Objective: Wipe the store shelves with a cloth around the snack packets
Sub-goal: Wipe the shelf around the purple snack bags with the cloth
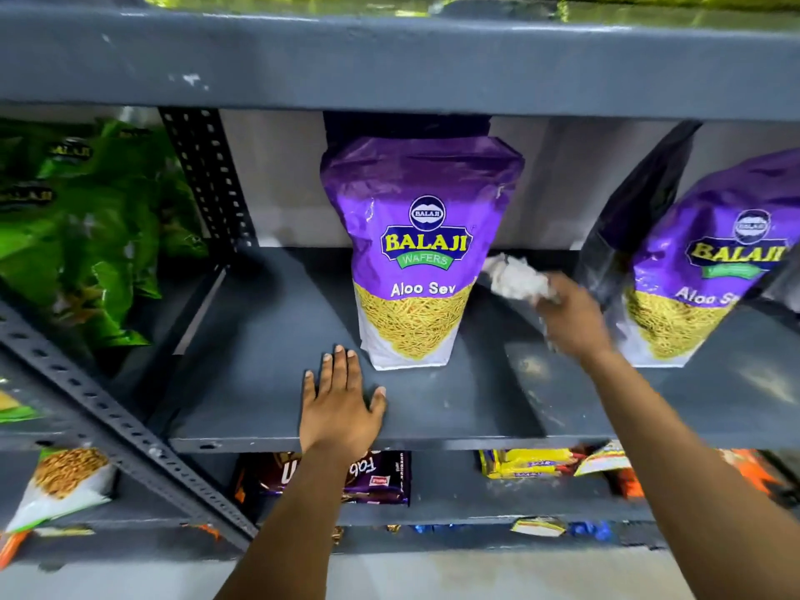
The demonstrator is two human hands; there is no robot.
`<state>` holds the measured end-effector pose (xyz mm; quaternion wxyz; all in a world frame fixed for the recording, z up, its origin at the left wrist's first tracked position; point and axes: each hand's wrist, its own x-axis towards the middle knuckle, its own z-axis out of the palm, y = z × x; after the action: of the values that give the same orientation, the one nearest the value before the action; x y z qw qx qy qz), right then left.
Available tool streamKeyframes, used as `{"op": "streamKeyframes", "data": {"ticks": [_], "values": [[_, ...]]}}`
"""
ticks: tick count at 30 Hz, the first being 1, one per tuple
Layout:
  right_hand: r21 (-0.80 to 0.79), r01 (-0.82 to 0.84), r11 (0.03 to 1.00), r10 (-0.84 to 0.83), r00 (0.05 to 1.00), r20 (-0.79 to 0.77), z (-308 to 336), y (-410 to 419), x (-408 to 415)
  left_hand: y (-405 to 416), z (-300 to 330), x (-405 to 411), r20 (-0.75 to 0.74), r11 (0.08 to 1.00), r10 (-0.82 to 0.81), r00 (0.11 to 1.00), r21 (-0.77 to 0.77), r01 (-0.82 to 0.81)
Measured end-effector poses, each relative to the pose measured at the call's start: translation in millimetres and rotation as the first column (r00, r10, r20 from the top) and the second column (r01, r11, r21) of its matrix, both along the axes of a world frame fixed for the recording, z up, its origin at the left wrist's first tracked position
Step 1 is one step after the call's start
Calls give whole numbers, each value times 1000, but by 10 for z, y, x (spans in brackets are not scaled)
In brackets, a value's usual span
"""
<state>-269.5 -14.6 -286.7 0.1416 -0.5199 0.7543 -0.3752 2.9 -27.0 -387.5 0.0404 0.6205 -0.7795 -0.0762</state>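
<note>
A purple Aloo Sev packet (417, 249) stands upright in the middle of the grey metal shelf (259, 339). A second purple packet (710, 262) leans at the right. My right hand (571, 318) reaches between the two packets and grips a crumpled white cloth (515, 277), which lies against the shelf toward the back. My left hand (340, 400) rests flat on the shelf near its front edge, fingers spread, just left of the middle packet's base and holding nothing.
Green snack packets (82, 227) fill the neighbouring bay at left, behind a perforated upright (212, 179). A diagonal perforated brace (121, 426) crosses at lower left. The shelf below holds dark biscuit packs (381, 478) and yellow packs (532, 463). Another shelf (389, 62) hangs close overhead.
</note>
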Motion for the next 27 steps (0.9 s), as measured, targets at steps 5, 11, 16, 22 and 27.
{"op": "streamKeyframes", "data": {"ticks": [5, 11, 16, 22, 27], "values": [[690, -197, 696, 441, 876, -195, -166, -684, -318, 2, -36, -10, 12, 1000, 16, 1000, -26, -16], [643, -207, 737, 421, 886, -197, -529, -1060, -360, -6, -82, -12, -5, 998, 34, 999, -50, -34], [580, -220, 784, 390, 902, -185, -711, -1101, -382, -14, -98, -10, 14, 999, 29, 999, -44, -28], [487, -318, 814, 435, 888, -148, -840, -715, -354, -1, -72, -18, 44, 999, 27, 999, -21, -26], [430, -362, 827, 450, 885, -122, -871, -107, -212, 17, -8, -25, 35, 1000, 21, 999, 20, -22]]}}
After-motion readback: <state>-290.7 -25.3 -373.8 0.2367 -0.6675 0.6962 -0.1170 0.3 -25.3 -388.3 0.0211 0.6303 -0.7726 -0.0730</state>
